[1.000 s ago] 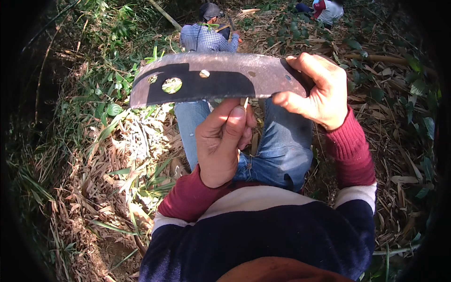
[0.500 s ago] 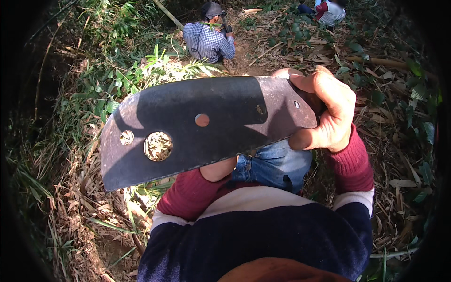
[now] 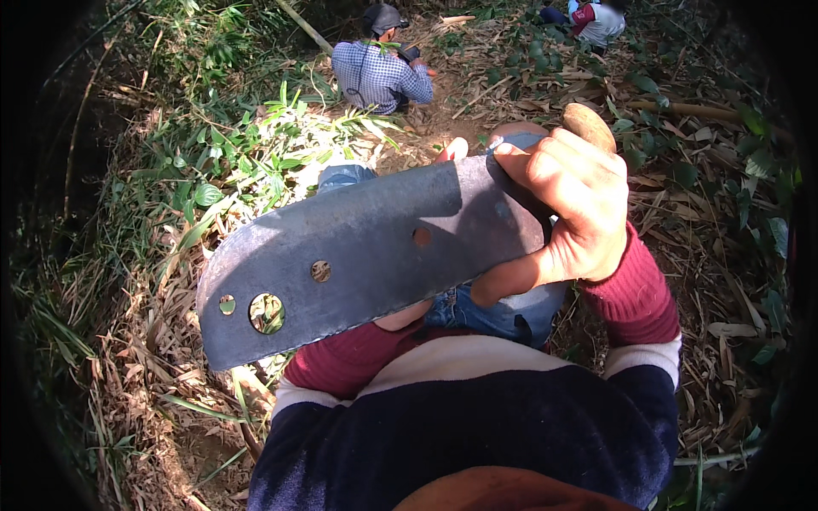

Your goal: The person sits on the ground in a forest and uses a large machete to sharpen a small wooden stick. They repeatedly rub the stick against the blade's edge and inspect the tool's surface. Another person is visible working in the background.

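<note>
A broad, dark cleaver [image 3: 366, 247] with several round holes through its blade is held up in front of me, slanting down to the left. My right hand [image 3: 575, 204] is closed around its handle end, the thumb on the near edge and the forefinger reaching onto the blade's base. The rounded brown end of the wooden handle [image 3: 588, 128] sticks out beyond the knuckles. My left hand [image 3: 456, 151] is mostly behind the blade. Only what looks like a fingertip shows above the far edge, and the wrist shows below the near edge. What its fingers do is hidden.
A person in a checked shirt [image 3: 375, 72] and dark cap sits ahead, holding something dark. Farther right is another person in a white top [image 3: 603, 24]. Dry leaves [image 3: 682, 247] cover the ground. Green bamboo leaves [image 3: 290, 128] lie ahead left; a pole [image 3: 305, 25] slants behind.
The cleaver has dropped slightly and tilted, its face turning so another hole shows. My right hand has shifted left, uncovering the handle's end. A fingertip now shows above the blade.
</note>
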Demonstrator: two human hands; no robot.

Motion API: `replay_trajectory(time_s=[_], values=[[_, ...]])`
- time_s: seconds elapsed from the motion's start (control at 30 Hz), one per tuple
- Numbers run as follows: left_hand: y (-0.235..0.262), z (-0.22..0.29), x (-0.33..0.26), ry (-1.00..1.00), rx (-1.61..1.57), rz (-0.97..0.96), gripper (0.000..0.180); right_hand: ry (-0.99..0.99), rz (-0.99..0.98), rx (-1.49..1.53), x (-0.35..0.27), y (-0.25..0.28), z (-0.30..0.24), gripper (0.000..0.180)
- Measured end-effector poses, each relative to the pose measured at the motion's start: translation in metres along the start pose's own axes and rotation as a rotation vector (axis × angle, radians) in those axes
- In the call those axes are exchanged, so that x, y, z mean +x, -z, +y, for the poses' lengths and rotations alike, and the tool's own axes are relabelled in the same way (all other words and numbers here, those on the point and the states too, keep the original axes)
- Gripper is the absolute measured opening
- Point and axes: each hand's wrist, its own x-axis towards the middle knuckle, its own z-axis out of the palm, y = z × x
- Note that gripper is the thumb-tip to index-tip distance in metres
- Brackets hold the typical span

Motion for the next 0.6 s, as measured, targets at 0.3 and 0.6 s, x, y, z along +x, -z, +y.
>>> replay_trajectory(time_s=[0.3,0.6], values=[[0.010,0.008,-0.007,-0.191,0.129,0.126,0.043,-0.642,0.276,0.231,-0.017,0.002,0.068,0.042],[0.004,0.010,-0.004,-0.129,0.067,0.184,0.040,-0.601,0.230,0.428,-0.027,-0.003,0.034,0.051]])
